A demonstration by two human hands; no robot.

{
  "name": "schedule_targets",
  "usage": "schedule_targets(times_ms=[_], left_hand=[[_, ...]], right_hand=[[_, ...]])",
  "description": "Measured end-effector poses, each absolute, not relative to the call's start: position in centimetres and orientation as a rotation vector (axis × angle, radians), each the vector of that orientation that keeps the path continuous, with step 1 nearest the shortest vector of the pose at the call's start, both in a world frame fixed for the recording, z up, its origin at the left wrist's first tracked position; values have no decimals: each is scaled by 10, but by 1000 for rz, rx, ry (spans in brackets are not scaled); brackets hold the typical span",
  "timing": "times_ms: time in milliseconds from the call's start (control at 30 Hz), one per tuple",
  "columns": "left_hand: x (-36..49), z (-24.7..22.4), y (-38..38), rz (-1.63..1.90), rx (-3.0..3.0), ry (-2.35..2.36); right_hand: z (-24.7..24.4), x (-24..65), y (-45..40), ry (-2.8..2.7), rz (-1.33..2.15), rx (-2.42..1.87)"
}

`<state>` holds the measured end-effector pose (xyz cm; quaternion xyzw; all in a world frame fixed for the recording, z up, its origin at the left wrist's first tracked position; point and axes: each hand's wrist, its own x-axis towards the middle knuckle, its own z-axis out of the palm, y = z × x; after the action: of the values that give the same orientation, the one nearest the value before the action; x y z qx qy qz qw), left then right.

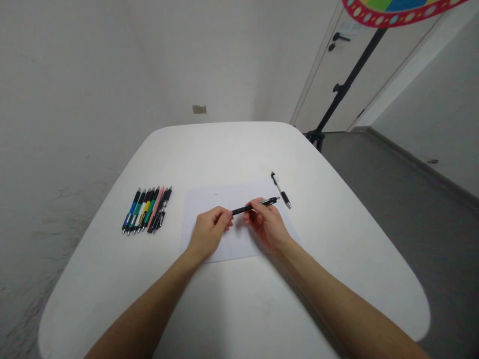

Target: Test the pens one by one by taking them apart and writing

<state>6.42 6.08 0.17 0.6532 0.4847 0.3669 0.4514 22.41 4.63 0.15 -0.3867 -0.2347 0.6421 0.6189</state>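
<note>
A black pen [242,210] is held above the white paper [232,193], tilted up slightly to the right. My left hand [212,229] pinches its left end between thumb and fingers. Around its middle and right part are the closed fingertips of my right hand [267,224]. A white and black pen [280,190] lies on the table at the paper's upper right edge. The paper, under both hands, has a tiny dark mark near its top.
Several pens [147,210] in blue, green, yellow, pink and black lie side by side at the left of the white table [232,144]. Beyond the table's right far corner stands a black pole [348,82] below a colourful wheel [400,12].
</note>
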Motion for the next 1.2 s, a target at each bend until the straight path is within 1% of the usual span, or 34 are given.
schedule_targets(times_ms=[167, 467, 633, 800, 867, 1200], left_hand=[[62, 10, 62, 952, 1687, 1275], [57, 3, 62, 1134, 2208, 1180], [58, 7, 60, 1133, 2059, 1244], [58, 12, 62, 877, 1966, 1330], [57, 12, 63, 847, 1939, 1325], [58, 10, 63, 1073, 1943, 1236]], right_hand=[[-3, 221, 45, -524, 1448, -913], [-6, 220, 45, -464, 1539, -861], [-3, 218, 43, -488, 1548, -837], [-3, 221, 46, -475, 1499, -864], [-4, 222, 46, -477, 1490, -872], [-8, 222, 47, -477, 1510, -853]])
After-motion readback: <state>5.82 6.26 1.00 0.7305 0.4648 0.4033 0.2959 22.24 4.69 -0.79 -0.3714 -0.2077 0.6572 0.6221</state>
